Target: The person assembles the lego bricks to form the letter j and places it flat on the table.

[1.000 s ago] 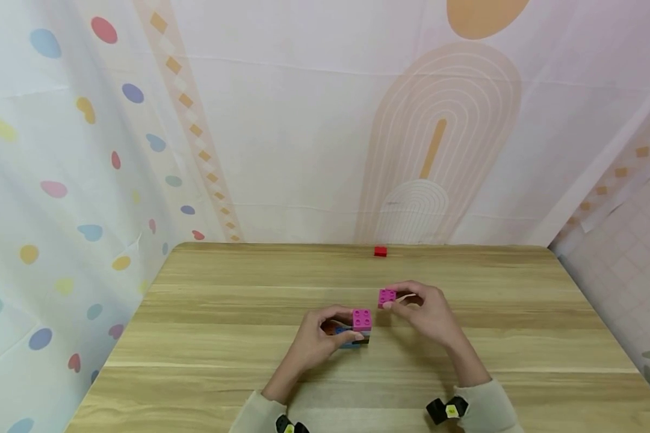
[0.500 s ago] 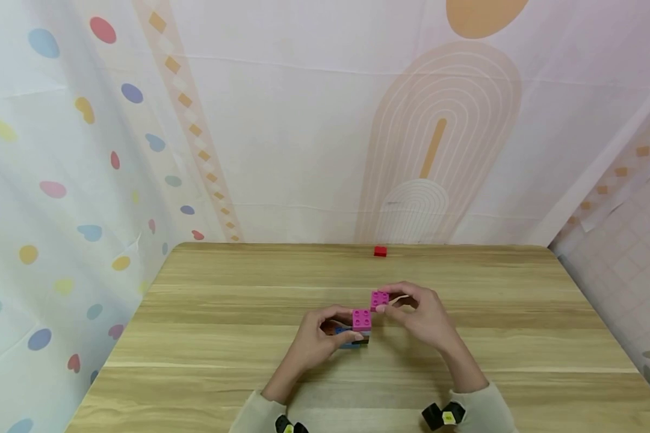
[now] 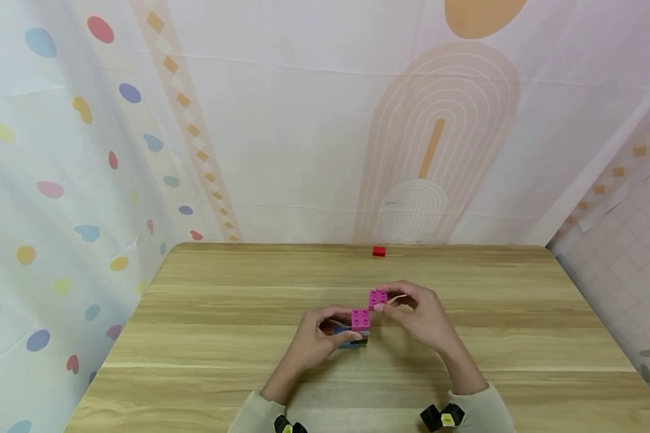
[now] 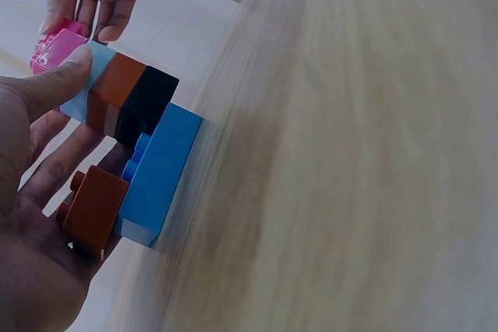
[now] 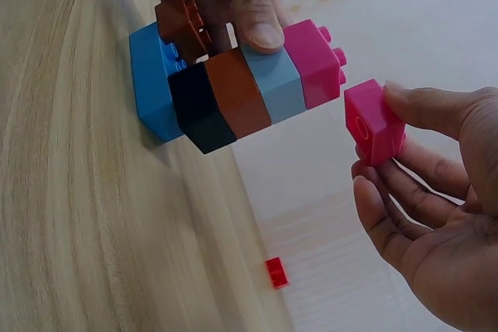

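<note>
A stack of building bricks stands on the table: a long blue brick (image 4: 163, 176) at the bottom, then black (image 5: 199, 110), brown (image 5: 240, 89), light blue (image 5: 277, 92) and pink (image 5: 311, 68) bricks above one end. Another brown brick (image 4: 95, 209) sits on the blue one's other end. My left hand (image 3: 315, 338) grips this tower, thumb at the light blue and pink bricks. Between thumb and fingers, my right hand (image 3: 427, 314) pinches a second pink brick (image 5: 373, 120), its hollow underside facing the tower's top studs, with a small gap between in the right wrist view.
A small red brick (image 3: 379, 251) lies at the far edge of the wooden table (image 3: 222, 337). Patterned cloth (image 3: 292, 138) hangs right behind that edge and along the left side.
My right hand has carried its pink brick a short way left, closer to the tower, then nearly stopped. The left hand and the tower have stayed in place.
</note>
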### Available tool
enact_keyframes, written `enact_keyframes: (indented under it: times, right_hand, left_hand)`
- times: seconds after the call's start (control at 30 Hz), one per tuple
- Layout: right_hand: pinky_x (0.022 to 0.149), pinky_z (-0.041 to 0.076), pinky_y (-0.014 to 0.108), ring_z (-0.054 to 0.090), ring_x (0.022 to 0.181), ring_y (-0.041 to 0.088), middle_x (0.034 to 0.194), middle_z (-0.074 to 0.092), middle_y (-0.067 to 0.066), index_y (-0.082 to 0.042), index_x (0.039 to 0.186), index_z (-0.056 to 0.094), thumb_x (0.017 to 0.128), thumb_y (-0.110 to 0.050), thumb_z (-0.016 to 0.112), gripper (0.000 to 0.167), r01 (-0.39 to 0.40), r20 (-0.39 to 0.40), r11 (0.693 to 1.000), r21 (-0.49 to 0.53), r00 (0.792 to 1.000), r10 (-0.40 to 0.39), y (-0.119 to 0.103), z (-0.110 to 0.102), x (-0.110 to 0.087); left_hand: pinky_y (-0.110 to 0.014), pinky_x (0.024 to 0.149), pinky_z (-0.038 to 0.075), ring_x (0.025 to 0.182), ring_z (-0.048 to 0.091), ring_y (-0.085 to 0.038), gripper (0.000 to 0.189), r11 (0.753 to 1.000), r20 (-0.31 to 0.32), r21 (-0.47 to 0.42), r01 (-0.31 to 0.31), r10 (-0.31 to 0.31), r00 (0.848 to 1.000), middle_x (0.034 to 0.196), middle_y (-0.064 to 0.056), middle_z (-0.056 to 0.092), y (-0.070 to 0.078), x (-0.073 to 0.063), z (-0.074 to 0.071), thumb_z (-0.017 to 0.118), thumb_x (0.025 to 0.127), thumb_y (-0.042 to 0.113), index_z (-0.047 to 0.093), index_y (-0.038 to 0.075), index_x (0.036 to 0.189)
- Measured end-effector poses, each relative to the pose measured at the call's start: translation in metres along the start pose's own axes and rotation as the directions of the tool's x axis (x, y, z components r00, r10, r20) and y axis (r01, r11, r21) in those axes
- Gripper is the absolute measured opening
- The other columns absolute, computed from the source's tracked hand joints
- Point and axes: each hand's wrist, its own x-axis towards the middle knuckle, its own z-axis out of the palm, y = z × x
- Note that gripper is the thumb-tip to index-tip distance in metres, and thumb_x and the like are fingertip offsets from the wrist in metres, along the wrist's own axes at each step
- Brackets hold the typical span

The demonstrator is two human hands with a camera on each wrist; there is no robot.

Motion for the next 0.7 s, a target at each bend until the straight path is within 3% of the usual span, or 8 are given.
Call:
enact_keyframes:
  times: [0.27,0.47,0.7]
  right_hand:
    - [0.094,0.056,0.034,0.068,0.097,0.017,0.111,0.075,0.0,-0.02,0.118,0.075,0.093,-0.027,0.078,0.026,-0.002,0.027,1.0,0.03,1.0,0.001,-0.007,0.001,-0.002]
    - [0.097,0.056,0.04,0.068,0.097,0.017,0.112,0.074,0.0,-0.019,0.119,0.075,0.093,-0.024,0.078,0.026,0.022,0.053,0.998,0.05,0.998,-0.025,-0.011,0.004,-0.003]
    - [0.095,0.057,0.038,0.068,0.097,0.016,0.112,0.074,0.0,-0.019,0.119,0.074,0.093,-0.023,0.078,0.027,0.047,0.089,0.997,0.057,0.995,-0.052,-0.015,0.009,-0.004]
  left_hand:
    - [-0.026,0.077,0.059,0.09,0.071,-0.01,0.029,1.0,0.001,0.001,0.02,-0.02,1.0,0.108,0.008,0.077,0.0,0.001,0.001,0.085,0.086,0.031,0.076,0.029,0.114]
    - [-0.025,0.076,0.059,0.091,0.071,-0.012,0.03,1.0,-0.001,-0.004,0.004,-0.004,1.0,0.109,0.003,0.078,-0.001,0.001,0.001,0.085,0.086,0.027,0.076,0.026,0.114]
    - [-0.025,0.078,0.059,0.095,0.072,-0.016,0.031,1.0,0.0,-0.019,-0.018,0.018,1.0,0.109,0.0,0.078,-0.003,0.002,0.0,0.085,0.086,0.024,0.076,0.024,0.115]
